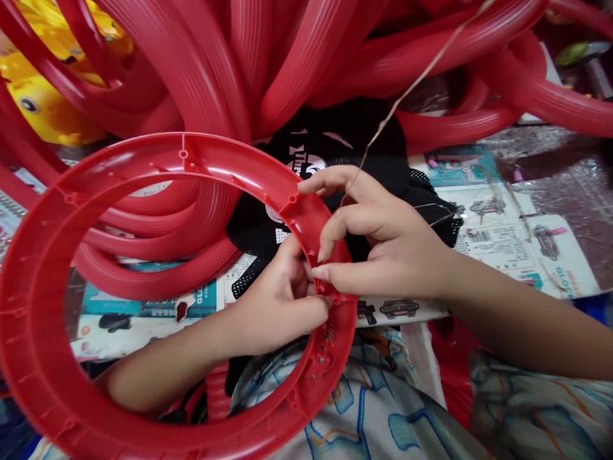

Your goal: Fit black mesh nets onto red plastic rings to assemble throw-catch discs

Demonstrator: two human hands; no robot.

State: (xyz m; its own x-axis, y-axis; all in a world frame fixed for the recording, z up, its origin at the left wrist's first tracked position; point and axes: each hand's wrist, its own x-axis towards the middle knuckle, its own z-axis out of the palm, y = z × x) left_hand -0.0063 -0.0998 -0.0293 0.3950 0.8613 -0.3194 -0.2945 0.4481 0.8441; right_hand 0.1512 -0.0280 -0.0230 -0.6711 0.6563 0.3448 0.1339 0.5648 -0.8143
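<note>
A red plastic ring (29,268) is tilted toward me, its ribbed hollow channel facing up. My left hand (282,300) reaches through the ring's opening and grips its right side, the thumb lying over the channel. At the same stretch of rim is my right hand (378,236), with thumb and middle finger drawn close together and the index finger near a rib. Whatever sits between those fingertips is too small to make out. A thin tan string (407,86) runs from the upper right down to the right hand. Tiny bits (328,335) lie in the channel below my left thumb.
Large ridged red rings (297,64) are heaped across the back. Behind the hands lies black printed cloth (364,128). Flattened printed cardboard (498,249) covers the surface, with clear plastic film (569,191) at right. Yellow toy figures (52,108) stand at upper left.
</note>
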